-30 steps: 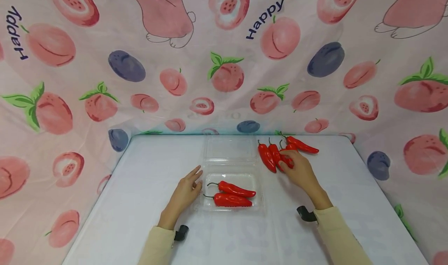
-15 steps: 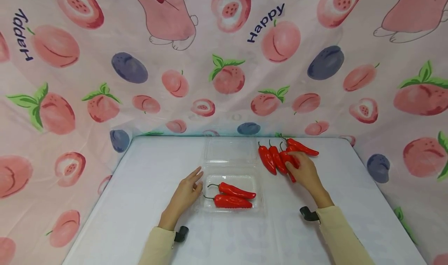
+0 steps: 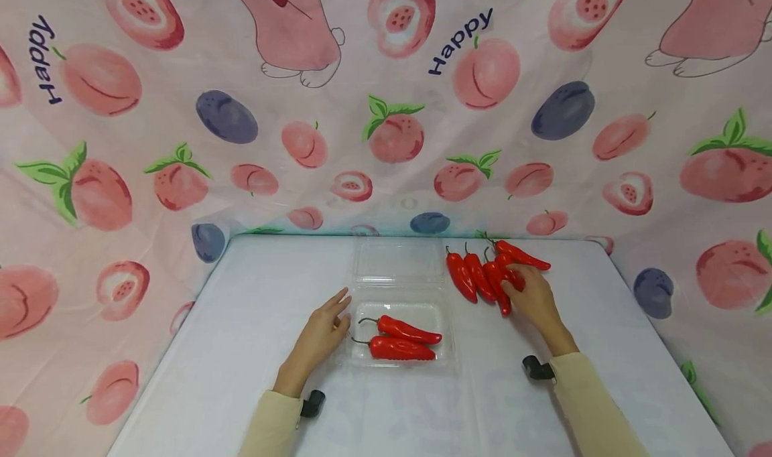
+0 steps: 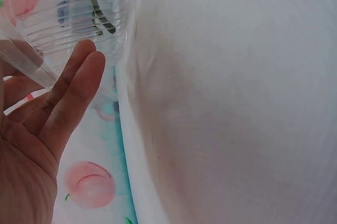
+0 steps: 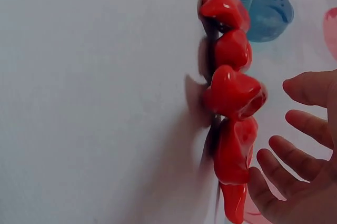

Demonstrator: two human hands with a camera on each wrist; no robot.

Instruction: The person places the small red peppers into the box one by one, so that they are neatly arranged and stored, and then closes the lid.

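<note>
Two red chili peppers [image 3: 404,348] with dark curved stems lie side by side in the clear plastic container [image 3: 447,309], whose lid [image 3: 398,259] lies folded back behind it. At the container's left edge is my left hand [image 3: 318,333], its fingers extended and touching the plastic; its palm [image 4: 26,182] shows in the left wrist view. My right hand [image 3: 535,299] is over the right end of a row of several red peppers [image 3: 462,279]. In the right wrist view its spread fingers [image 5: 305,126] are beside the peppers [image 5: 237,95], closest to the lowest one; contact is unclear.
A white-covered table [image 3: 241,296] lies under everything. At its back edge hangs a pink fruit-print cloth [image 3: 253,102]. One pepper [image 3: 521,254] lies slantwise behind the row. Dark camera mounts [image 3: 537,368] stick out from both sleeves.
My right hand has moved rightward along the pepper row, uncovering the third pepper, which now lies lined up beside the other two. My left hand and the container stay in place.
</note>
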